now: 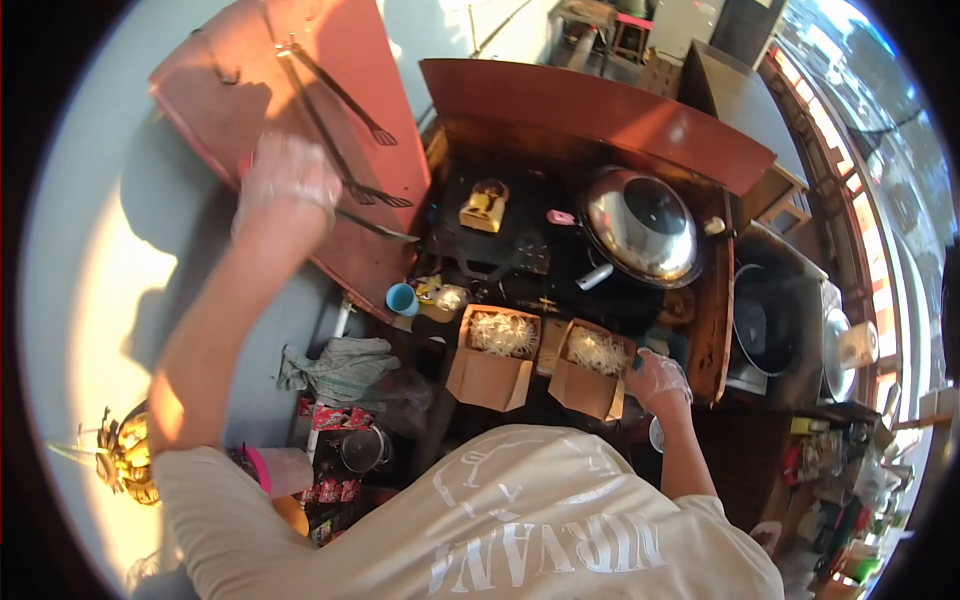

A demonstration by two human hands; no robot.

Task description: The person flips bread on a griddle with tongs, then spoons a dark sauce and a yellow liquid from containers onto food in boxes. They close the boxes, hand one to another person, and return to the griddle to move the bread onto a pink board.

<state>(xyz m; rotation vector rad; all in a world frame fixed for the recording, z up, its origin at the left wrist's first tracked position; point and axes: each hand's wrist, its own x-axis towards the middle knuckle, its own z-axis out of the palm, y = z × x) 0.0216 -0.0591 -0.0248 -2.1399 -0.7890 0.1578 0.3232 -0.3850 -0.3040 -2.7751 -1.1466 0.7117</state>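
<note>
My left hand (288, 180), in a clear plastic glove, is raised at the left beside the red panel. Its fingers are closed around a knife, whose blade (380, 228) points right toward the griddle. My right hand (660, 382), also gloved, grips the right side of an open cardboard box (587, 390). A second open cardboard box (490, 380) stands to its left. Pale shredded topping, like grated cheese, fills both boxes. Ahead of them, a block of bread (484, 206) with dark brown patches lies on the black griddle (510, 250).
A large domed lid (640, 228) covers a pan at the right of the griddle. Two slotted spatulas (345, 100) hang on the red panel (385, 60). A blue cup (402, 299) and a cloth (345, 370) are at the left. A dark pot (765, 320) stands far right.
</note>
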